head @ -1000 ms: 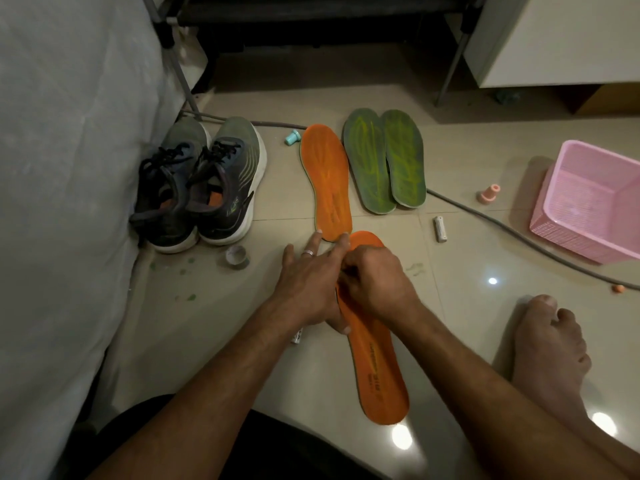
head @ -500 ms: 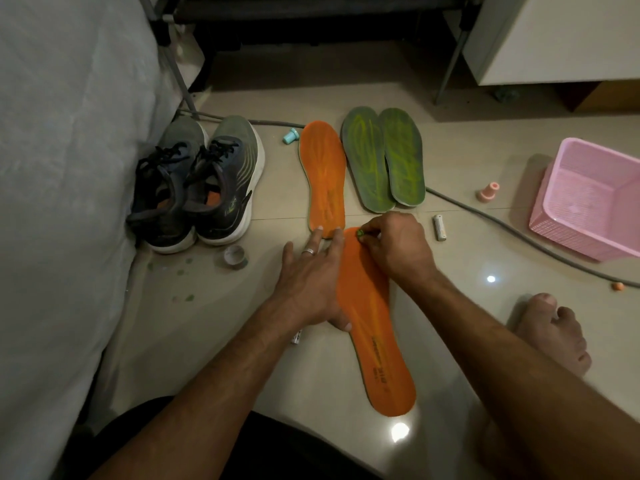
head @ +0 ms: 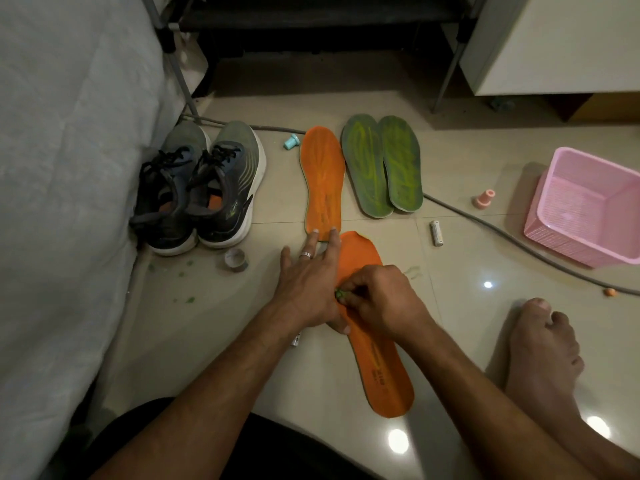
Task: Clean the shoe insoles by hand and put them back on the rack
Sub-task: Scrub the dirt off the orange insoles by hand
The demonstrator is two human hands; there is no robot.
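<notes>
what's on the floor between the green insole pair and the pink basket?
Head view: a grey cable runs across that stretch, and a small pink cap-like piece stands beside it. A white battery-like cylinder lies nearer the person.

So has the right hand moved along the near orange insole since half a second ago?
Yes. The right hand has come back from the toe end of the near orange insole toward the person, farther from the far orange insole.

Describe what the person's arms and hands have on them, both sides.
Both forearms are bare, with no sleeves, watch or gloves in view. The left hand wears one silver-coloured ring on one of its fingers. The right hand shows no ring or other item.
</notes>
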